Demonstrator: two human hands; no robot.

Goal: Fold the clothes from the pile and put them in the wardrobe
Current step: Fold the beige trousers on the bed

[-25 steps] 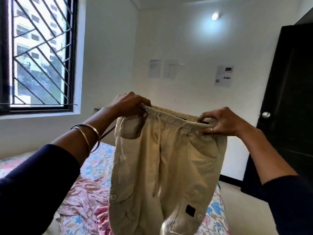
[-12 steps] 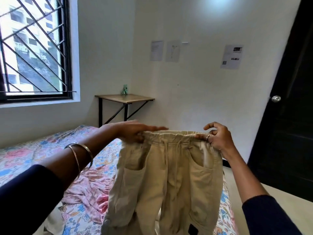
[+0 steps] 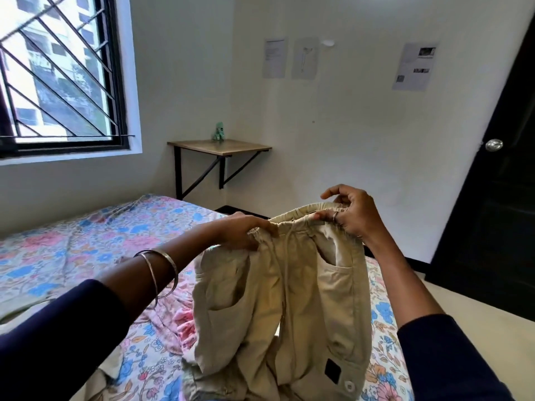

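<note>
Beige trousers (image 3: 289, 299) held up over the floral bed (image 3: 72, 250) by the elastic waistband, legs hanging to the sheet. Left hand (image 3: 246, 231) gripping one side, right hand (image 3: 351, 215) pinching the other. Front pockets gaping, contents not visible. Pink garment (image 3: 179, 316) crumpled on the bed behind.

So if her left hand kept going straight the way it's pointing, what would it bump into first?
Probably the right hand, which pinches the far end of the same waistband of the beige trousers that the left hand grips. Depth is hard to judge.
</note>
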